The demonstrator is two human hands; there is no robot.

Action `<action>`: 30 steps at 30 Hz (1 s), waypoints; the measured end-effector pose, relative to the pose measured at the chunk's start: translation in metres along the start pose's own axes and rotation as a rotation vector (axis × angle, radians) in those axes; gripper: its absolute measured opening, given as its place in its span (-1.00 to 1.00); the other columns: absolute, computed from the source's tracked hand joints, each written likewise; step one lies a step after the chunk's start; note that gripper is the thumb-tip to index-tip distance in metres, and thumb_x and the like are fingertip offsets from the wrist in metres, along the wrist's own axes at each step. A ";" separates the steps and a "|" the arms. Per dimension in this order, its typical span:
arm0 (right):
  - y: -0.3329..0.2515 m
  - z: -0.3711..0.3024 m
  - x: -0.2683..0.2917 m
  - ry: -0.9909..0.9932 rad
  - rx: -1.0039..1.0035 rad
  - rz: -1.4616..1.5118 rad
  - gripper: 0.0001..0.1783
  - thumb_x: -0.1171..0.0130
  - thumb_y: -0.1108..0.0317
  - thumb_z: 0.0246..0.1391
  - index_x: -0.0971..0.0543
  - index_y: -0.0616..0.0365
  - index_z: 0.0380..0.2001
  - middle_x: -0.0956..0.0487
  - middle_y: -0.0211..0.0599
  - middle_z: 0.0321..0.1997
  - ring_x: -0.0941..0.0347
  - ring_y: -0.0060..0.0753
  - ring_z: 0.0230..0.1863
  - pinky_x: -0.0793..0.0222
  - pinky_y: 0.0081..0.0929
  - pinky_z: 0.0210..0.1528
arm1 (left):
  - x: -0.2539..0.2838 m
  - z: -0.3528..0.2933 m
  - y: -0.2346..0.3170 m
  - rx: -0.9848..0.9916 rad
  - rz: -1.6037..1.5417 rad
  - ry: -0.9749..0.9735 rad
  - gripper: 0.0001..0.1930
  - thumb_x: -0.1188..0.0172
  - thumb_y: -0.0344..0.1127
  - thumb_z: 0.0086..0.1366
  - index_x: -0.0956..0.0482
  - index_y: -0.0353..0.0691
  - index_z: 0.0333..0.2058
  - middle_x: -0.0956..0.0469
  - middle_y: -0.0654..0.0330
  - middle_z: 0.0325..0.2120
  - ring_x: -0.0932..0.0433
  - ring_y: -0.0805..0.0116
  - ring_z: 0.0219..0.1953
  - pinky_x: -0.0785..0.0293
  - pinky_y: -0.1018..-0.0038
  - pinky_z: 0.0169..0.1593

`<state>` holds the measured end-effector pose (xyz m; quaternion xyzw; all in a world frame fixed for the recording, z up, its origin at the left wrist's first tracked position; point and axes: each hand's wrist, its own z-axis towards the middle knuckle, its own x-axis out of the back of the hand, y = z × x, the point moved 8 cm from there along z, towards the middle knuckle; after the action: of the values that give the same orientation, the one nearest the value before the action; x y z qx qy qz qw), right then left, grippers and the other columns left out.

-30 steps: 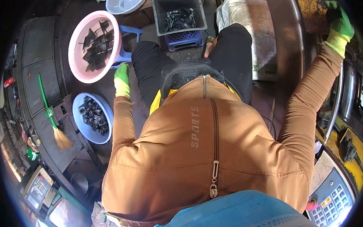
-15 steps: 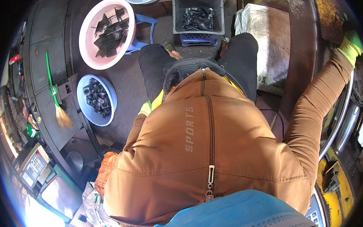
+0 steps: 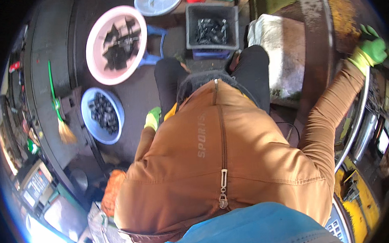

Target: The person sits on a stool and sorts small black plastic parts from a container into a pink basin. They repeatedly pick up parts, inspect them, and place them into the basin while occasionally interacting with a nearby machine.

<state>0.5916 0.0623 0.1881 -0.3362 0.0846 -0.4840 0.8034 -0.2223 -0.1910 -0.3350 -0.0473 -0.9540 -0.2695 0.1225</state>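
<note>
My left hand (image 3: pixel 153 118), in a green and yellow glove, hangs low beside my left thigh. Its fingers look loosely stretched, with nothing seen in them. Far out to the right, my gloved right hand (image 3: pixel 371 50) is raised against the rusty yellow-brown machine (image 3: pixel 344 20). Its fingers are curled round something dark that I cannot make out. Nearest to my left hand stands a light blue basin (image 3: pixel 121 104) of small black parts (image 3: pixel 103 112). A pink basin (image 3: pixel 90 52) beyond it carries flat, pointed black pieces (image 3: pixel 120 51).
A grey crate (image 3: pixel 191 29) of dark metal parts stands ahead. A blue stool (image 3: pixel 157 39) is by the pink basin. A white sack-like bundle (image 3: pixel 282 54) lies right of my legs. A curved metal rail (image 3: pixel 353 129) runs under my right forearm. A green-handled brush (image 3: pixel 57 105) is at left.
My right hand has shifted slightly left, and its curled fingers show more fully. More of my left hand shows beside my thigh. The whole view has tilted, bringing more containers in at the top.
</note>
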 end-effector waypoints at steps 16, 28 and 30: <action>-0.060 0.023 -0.051 0.116 -0.004 -0.814 -0.41 -0.05 -0.04 0.20 -0.45 0.27 0.04 -0.59 0.15 -0.14 -0.55 0.17 -0.10 -0.45 -0.04 -0.03 | -0.375 -0.294 0.664 -1.339 0.190 -1.041 -0.51 -0.14 -0.38 0.36 -0.32 -0.35 0.24 -0.43 0.02 0.17 -0.42 0.25 0.18 -0.32 0.40 0.24; 0.234 0.270 0.062 0.900 -0.640 0.491 -0.76 -0.18 0.20 0.14 -0.57 -0.04 -0.13 -0.53 -0.44 -0.41 -0.35 -0.48 -0.54 -0.21 -0.45 -0.55 | -0.595 -0.366 0.787 -1.343 -0.145 -0.970 -0.60 -0.10 -0.41 0.31 -0.34 -0.30 0.11 -0.49 0.07 -0.26 -0.48 0.23 -0.23 -0.44 0.35 -0.09; 0.286 0.305 0.065 0.857 -0.578 0.367 -0.56 -0.22 0.18 0.13 -0.49 0.07 0.06 -0.57 -0.27 -0.16 -0.49 -0.30 -0.24 -0.39 -0.33 -0.23 | -0.605 -0.343 0.791 -1.352 -0.127 -0.878 -0.68 -0.06 -0.47 0.31 -0.38 -0.28 0.04 -0.46 0.16 -0.34 -0.44 0.33 -0.30 -0.44 0.39 -0.15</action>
<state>0.9721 0.2354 0.2541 -0.2957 0.5913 -0.3865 0.6431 0.5573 0.2870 0.1884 -0.1586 -0.5467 -0.7513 -0.3339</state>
